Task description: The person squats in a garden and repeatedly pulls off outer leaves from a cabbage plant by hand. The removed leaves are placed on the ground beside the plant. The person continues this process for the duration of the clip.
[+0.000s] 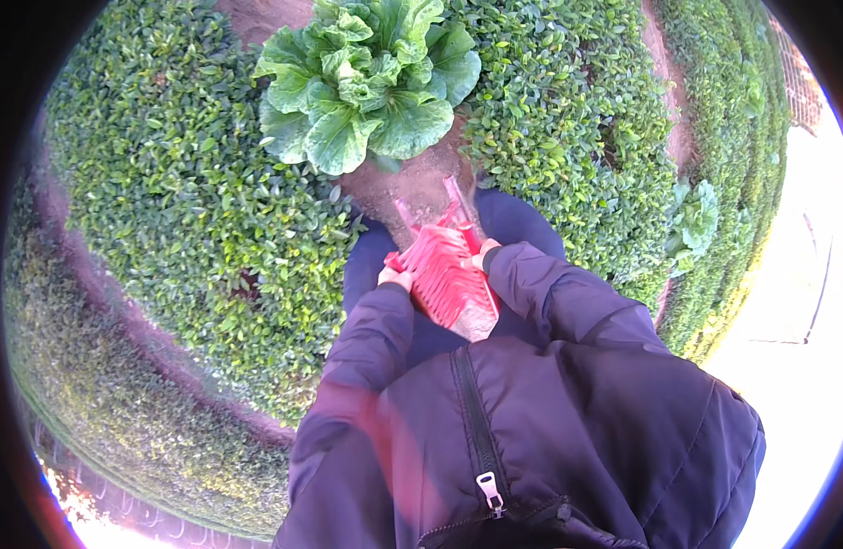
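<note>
Between my knees is a red slatted object (pixel 449 264), apparently plastic, with pale gaps and two pinkish strips reaching forward from its far end. Its exact kind is unclear. My left hand (pixel 396 276) grips its left edge, fingers curled around a red part. On the opposite edge, my right hand (pixel 481 255) has hold of the red object too. Pale ground shows at the near end of it. Just ahead stands a large leafy vegetable plant (pixel 366 89) with broad, crinkled green leaves, apart from both hands.
Dense clipped bushes, like tea hedges, rise close on the left (pixel 209 206) and right (pixel 566 103). A bare soil path (pixel 401 185) runs between them. Another leafy plant (pixel 696 216) grows at right. Further hedge rows (pixel 730 137) curve along the rim, near a wire fence (pixel 795 82).
</note>
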Tool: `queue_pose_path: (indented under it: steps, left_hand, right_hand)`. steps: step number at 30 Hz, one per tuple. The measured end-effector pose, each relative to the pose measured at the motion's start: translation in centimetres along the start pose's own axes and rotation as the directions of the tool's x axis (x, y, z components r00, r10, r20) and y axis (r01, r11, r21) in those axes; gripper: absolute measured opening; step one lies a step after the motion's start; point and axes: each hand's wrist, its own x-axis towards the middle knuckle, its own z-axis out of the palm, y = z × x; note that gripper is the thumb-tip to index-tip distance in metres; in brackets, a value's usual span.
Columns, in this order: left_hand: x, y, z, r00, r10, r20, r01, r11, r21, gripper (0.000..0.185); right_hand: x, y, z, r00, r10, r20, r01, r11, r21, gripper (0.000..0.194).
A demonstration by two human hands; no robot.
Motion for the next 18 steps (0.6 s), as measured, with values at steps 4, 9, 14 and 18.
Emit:
queue_pose_path:
  steps: [4,9,14,18]
  left_hand:
    - [7.3,-6.5,-1.6,0.984,-0.169,-0.046,0.176,0.95,0.259,0.069]
    - [13.0,-3.2,-0.3,0.966,-0.095,-0.24,0.158,0.953,0.259,0.066]
    - [17.2,-0.5,-2.6,0.981,0.123,-0.152,0.003,0.769,0.639,0.082]
    - [17.5,4.9,-2.1,0.907,-0.296,0.3,-0.139,0.462,0.876,0.064]
  right_hand:
    - [6.9,-0.4,-0.7,0.997,0.011,0.077,-0.014,0.999,0.033,0.079]
    - [18.1,0.1,-5.4,0.983,-0.176,-0.05,0.173,0.983,-0.063,0.08]
    - [18.7,-4.9,-8.8,0.917,-0.356,0.18,0.393,0.726,-0.564,0.076]
    - [19.9,-7.4,-7.6,0.869,-0.127,0.478,0.486,0.403,-0.776,0.059]
